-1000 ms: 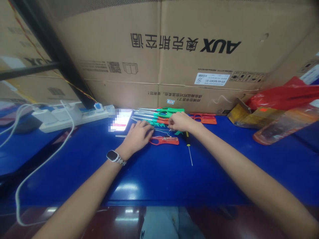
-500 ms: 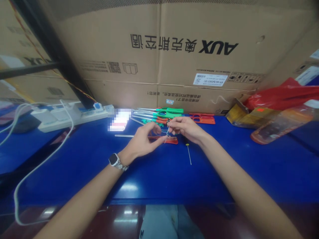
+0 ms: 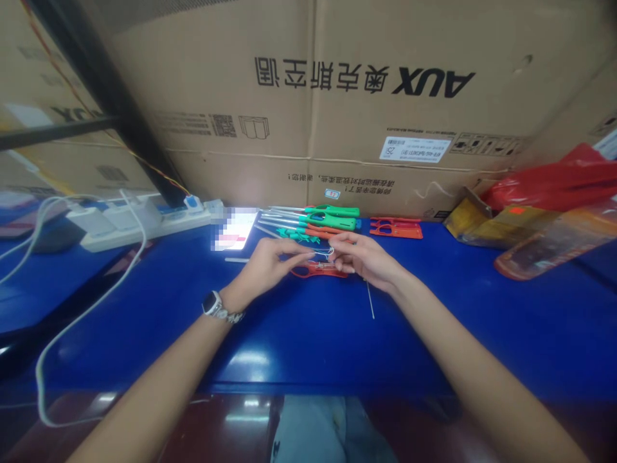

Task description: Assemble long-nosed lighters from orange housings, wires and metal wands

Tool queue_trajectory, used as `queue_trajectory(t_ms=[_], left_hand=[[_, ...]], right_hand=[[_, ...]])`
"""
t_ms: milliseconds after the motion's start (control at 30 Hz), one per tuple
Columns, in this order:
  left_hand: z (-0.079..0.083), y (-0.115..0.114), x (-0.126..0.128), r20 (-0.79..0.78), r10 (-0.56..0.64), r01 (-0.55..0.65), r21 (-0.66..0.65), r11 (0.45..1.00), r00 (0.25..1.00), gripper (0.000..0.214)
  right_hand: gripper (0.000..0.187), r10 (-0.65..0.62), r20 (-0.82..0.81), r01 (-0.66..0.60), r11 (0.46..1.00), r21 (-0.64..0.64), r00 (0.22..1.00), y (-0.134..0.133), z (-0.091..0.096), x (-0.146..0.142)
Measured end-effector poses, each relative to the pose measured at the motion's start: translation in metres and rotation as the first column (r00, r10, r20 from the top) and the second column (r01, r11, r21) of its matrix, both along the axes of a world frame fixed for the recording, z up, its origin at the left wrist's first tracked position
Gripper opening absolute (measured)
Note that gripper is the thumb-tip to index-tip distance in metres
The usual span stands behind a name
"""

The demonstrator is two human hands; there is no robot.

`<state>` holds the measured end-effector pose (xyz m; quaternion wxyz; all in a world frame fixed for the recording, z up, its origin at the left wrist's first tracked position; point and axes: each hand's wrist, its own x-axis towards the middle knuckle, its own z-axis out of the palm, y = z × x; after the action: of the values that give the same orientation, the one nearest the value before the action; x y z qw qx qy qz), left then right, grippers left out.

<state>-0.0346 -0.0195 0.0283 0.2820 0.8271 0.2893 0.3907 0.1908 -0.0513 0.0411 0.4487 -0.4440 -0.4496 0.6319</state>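
Thin wire (image 3: 322, 253) is pinched in the grip of both left hand (image 3: 267, 262) and right hand (image 3: 370, 258), toward the far edge of the tabletop (image 3: 308, 334). Work appears partway: the orange casing (image 3: 321, 271) lies unclosed (open side up), wire apparently unseated.

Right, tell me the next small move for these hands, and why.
Probably lower the thin wire toward the red casing nearest it: the left hand and right hand pinch the wire, and that casing lies close by on the table.

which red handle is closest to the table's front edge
The red handle beside the left hand; the other red handles lie farther back, nearer the cardboard box.
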Motion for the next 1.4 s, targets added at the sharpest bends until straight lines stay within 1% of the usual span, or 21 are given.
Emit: queue_trajectory(t_ms=[100, 200, 300, 400, 467, 567, 633, 667, 700, 767, 800, 867, 933, 1000, 1067, 1133, 1200, 1267, 1333, 1367, 1400], left_hand=[[0.000, 0.004, -0.005, -0.040, 0.007, -0.005, 0.048, 0.999, 0.999, 0.022], [0.003, 0.008, -0.013, -0.098, 0.037, -0.037, 0.008, 0.999, 0.995, 0.021], [0.005, 0.014, -0.026, -0.171, 0.042, -0.051, -0.048, 0.998, 0.984, 0.023], [0.005, 0.021, -0.038, -0.246, 0.056, -0.072, -0.055, 0.996, 0.968, 0.025], [0.005, 0.022, -0.041, -0.270, 0.079, -0.090, -0.030, 0.995, 0.960, 0.027], [0.008, 0.016, -0.034, -0.231, 0.110, -0.097, 0.065, 0.993, 0.967, 0.023], [0.010, 0.007, -0.023, -0.133, 0.129, -0.107, 0.159, 0.981, 0.983, 0.020], [0.011, 0.002, -0.016, -0.079, 0.134, -0.116, 0.197, 0.973, 0.988, 0.021], [0.011, -0.003, -0.010, -0.058, 0.136, -0.120, 0.215, 0.969, 0.989, 0.023], [0.010, -0.011, 0.002, -0.085, 0.130, -0.109, 0.219, 0.970, 0.988, 0.024], [0.009, -0.013, 0.006, -0.103, 0.117, -0.095, 0.193, 0.976, 0.988, 0.023], [0.007, -0.015, 0.011, -0.112, 0.074, -0.065, 0.087, 0.994, 0.991, 0.020], [0.006, -0.014, 0.013, -0.067, 0.042, -0.045, -0.042, 0.998, 0.997, 0.019], [0.007, -0.012, 0.012, -0.012, 0.026, -0.028, -0.132, 0.991, 1.000, 0.018], [0.008, -0.013, 0.013, 0.025, 0.006, -0.001, -0.188, 0.982, 1.000, 0.018], [0.007, -0.015, 0.015, 0.035, -0.014, 0.021, -0.205, 0.979, 0.999, 0.018], [0.005, -0.016, 0.017, 0.014, 0.001, 0.001, -0.147, 0.989, 1.000, 0.016], [0.004, -0.013, 0.014, -0.014, 0.073, -0.074, -0.040, 0.996, 0.997, 0.015], [0.006, -0.007, 0.005, -0.030, 0.148, -0.147, 0.045, 0.988, 0.988, 0.014], [0.007, -0.004, -0.002, -0.043, 0.156, -0.154, 0.063, 0.986, 0.987, 0.015], [0.009, -0.001, -0.008, -0.095, 0.102, -0.098, 0.050, 0.994, 0.990, 0.014]], right_hand=[[0.040, 0.022, 0.028, -0.023, 0.998, 0.064, 0.999, -0.001, -0.002, 0.001], [0.036, 0.034, 0.082, -0.044, 0.992, 0.119, 0.996, -0.003, -0.003, 0.000], [0.036, 0.058, 0.152, -0.083, 0.983, 0.162, 0.987, -0.004, -0.007, -0.001], [0.035, 0.018, 0.178, -0.057, 0.976, 0.211, 0.984, -0.003, -0.010, 0.000], [0.034, -0.018, 0.188, -0.029, 0.969, 0.244, 0.982, -0.002, -0.012, 0.002], [0.032, -0.095, 0.235, 0.015, 0.947, 0.320, 0.967, 0.000, -0.014, 0.003], [0.031, -0.132, 0.242, 0.038, 0.933, 0.359, 0.961, 0.000, -0.016, 0.001], [0.030, -0.130, 0.230, 0.040, 0.932, 0.361, 0.965, -0.001, -0.017, -0.001], [0.030, -0.117, 0.210, 0.036, 0.935, 0.353, 0.971, -0.003, -0.018, -0.003], [0.031, -0.081, 0.181, 0.016, 0.942, 0.335, 0.980, -0.007, -0.018, -0.009], [0.031, -0.073, 0.189, 0.005, 0.940, 0.341, 0.979, -0.009, -0.018, -0.011], [0.028, -0.079, 0.239, -0.016, 0.928, 0.372, 0.968, -0.013, -0.017, -0.014], [0.027, -0.095, 0.276, -0.022, 0.919, 0.394, 0.957, -0.016, -0.016, -0.014], [0.028, -0.098, 0.268, -0.015, 0.921, 0.390, 0.958, -0.018, -0.016, -0.013], [0.029, -0.101, 0.253, -0.004, 0.923, 0.384, 0.962, -0.019, -0.019, -0.012], [0.030, -0.107, 0.246, 0.007, 0.926, 0.376, 0.963, -0.017, -0.022, -0.013], [0.031, -0.123, 0.234, 0.031, 0.931, 0.365, 0.964, -0.015, -0.025, -0.015], [0.030, -0.168, 0.243, 0.063, 0.920, 0.387, 0.955, -0.012, -0.026, -0.015], [0.025, -0.252, 0.306, 0.089, 0.882, 0.462, 0.918, -0.010, -0.024, -0.011], [0.022, -0.296, 0.353, 0.087, 0.860, 0.503, 0.888, -0.010, -0.022, -0.008], [0.020, -0.332, 0.394, 0.081, 0.842, 0.534, 0.857, -0.010, -0.020, -0.005]])
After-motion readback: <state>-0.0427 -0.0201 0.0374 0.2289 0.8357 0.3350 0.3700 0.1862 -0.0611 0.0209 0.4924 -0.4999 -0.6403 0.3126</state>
